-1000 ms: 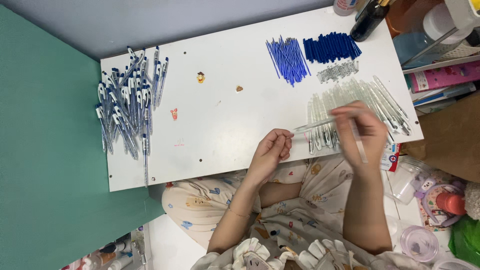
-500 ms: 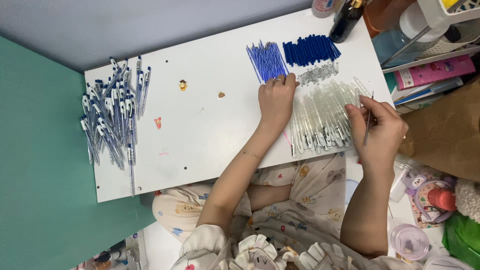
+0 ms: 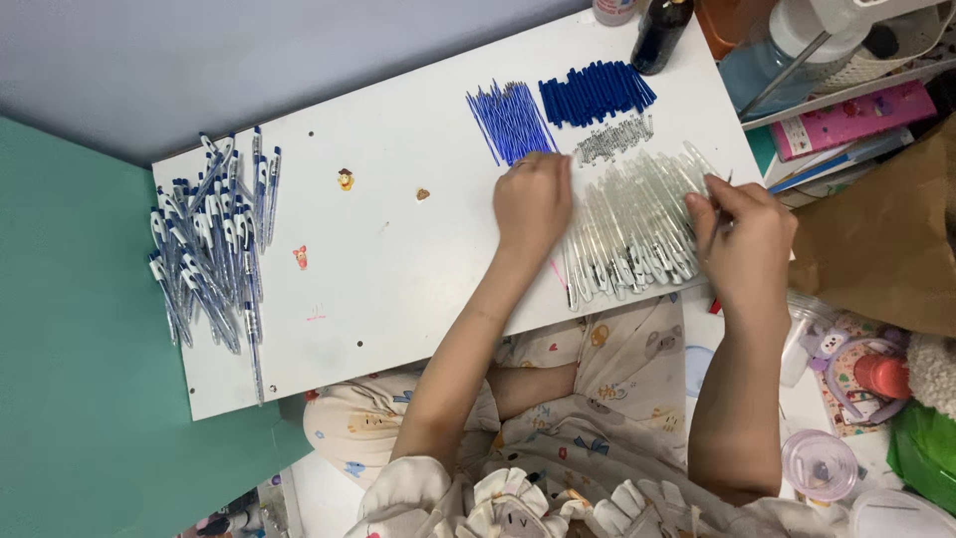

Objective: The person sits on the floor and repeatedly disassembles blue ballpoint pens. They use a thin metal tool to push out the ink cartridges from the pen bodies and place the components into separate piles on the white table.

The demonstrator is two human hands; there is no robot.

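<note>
The left hand is now reaching up to the thin blue refills at twelve o'clock on the white surface, fingers curled at their lower ends. The right hand is pinching a clear barrel beside the clear barrel pile, at three o'clock.

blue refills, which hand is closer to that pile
Left. The left hand lies just below the blue refills, its fingertips at the pile's lower end. The right hand is farther right, over the clear barrels.

Home room (pyjamas, cluttered shelf)
</note>
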